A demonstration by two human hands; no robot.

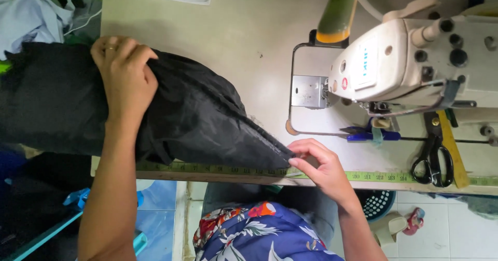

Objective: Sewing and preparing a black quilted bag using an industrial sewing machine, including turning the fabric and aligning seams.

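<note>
Head view: the left hand [123,74] lies palm-down, fingers curled over a bunched black woven fabric [197,118] on the pale sewing table [228,38]. The right hand [317,162] pinches the fabric's pointed corner at the table's front edge, above a green measuring tape [373,176] (black scissors [431,160] lie beside the cream sewing machine [399,58]).

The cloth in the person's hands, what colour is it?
Black. The cloth shows best in the head view, held by the left hand and right hand.
</note>
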